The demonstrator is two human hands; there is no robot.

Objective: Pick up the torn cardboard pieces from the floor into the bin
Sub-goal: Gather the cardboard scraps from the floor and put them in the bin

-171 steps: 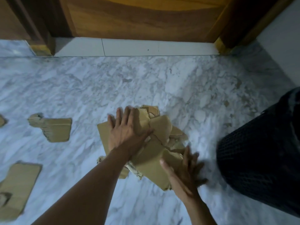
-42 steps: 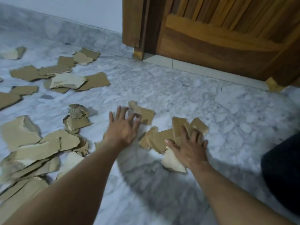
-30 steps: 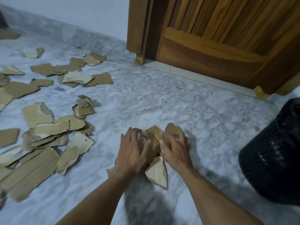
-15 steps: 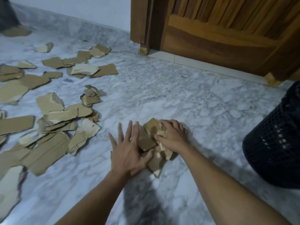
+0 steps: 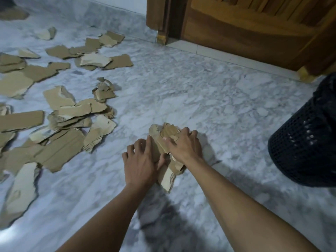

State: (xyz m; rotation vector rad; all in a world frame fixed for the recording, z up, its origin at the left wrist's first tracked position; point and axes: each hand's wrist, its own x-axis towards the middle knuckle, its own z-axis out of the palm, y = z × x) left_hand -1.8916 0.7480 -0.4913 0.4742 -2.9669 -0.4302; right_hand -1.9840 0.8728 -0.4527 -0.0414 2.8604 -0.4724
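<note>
1. Both hands, left hand and right hand, are squeezing a cardboard bundle on the floor, fingers curled around it.
2. Next, likely lifting it rightward into the bin; many scattered pieces are remaining at left.

Home interior, likely room or hallway. Grey-white marble floor with matching marble skirting along far wall. Plain pale painted wall above skirting, far left. Varnished wooden door with slatted panel, far right, set in wooden frame; light tile threshold below it. Black perforated plastic bin standing on floor, right edge. Dim indoor lighting.
</note>
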